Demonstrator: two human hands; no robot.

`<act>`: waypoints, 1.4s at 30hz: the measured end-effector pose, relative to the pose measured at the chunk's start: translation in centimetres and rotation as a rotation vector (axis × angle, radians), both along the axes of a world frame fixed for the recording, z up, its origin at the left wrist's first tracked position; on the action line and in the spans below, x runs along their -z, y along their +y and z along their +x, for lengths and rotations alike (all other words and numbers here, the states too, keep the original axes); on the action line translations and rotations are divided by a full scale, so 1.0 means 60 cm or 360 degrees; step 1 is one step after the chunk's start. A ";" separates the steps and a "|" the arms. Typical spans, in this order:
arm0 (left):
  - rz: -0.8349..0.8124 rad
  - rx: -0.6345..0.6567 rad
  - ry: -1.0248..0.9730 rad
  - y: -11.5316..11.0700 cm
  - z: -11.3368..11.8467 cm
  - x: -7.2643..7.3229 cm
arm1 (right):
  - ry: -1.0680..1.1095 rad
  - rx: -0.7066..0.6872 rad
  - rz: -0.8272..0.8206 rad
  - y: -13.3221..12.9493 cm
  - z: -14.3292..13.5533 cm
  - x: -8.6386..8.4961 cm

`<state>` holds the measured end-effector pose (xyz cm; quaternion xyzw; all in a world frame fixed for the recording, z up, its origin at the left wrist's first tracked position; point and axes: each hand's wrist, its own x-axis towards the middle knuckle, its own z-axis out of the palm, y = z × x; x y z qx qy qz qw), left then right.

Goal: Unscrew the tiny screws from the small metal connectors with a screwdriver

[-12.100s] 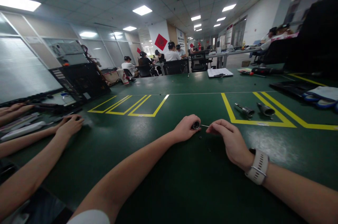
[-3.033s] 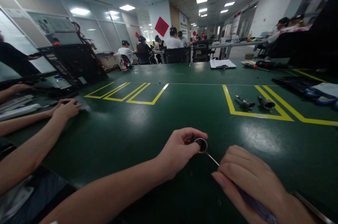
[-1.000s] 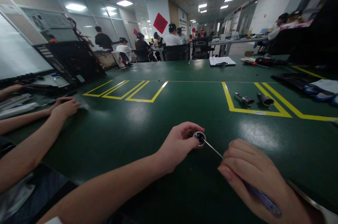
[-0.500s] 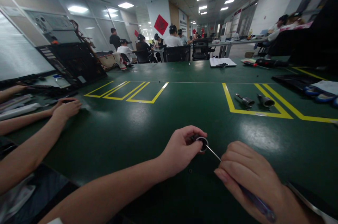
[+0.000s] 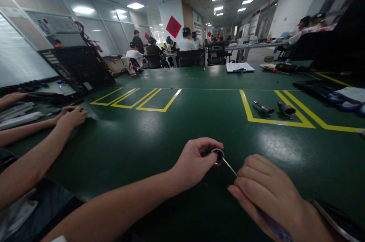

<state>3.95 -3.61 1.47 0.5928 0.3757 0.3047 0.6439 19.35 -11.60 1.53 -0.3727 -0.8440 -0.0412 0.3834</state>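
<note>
Between the fingers and thumb of my left hand is a small metal cup-shaped part, its round rim turned toward my right hand. Most of that part is hidden by the fingers. My right hand is wrapped round a screwdriver with a purplish handle, which shows partly under the palm. The thin shaft reaches into the opening of the metal part; its tip is hidden inside. Below the left hand a tiny dark ring-like piece lies on the green table.
Two metal cup-ended parts lie inside a yellow-taped area at the right. A co-worker's hands rest at the left table edge. Farther back are a clipboard with paper and, at the right, a dark tray.
My right hand has turned slightly round the screwdriver, and less of the handle shows. My left hand holds the metal part almost still. A person in the background has moved right.
</note>
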 end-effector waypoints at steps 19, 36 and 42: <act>-0.0022 -0.0005 0.0059 0.002 0.004 0.001 | -0.0043 -0.0012 0.0066 -0.005 -0.002 0.008; -0.0053 -0.0045 0.0047 0.004 0.005 0.000 | -0.0051 -0.0031 0.0045 -0.003 0.000 0.012; -0.0003 0.0010 0.0053 0.000 0.003 0.000 | -0.0039 -0.0043 0.0059 -0.001 0.000 0.013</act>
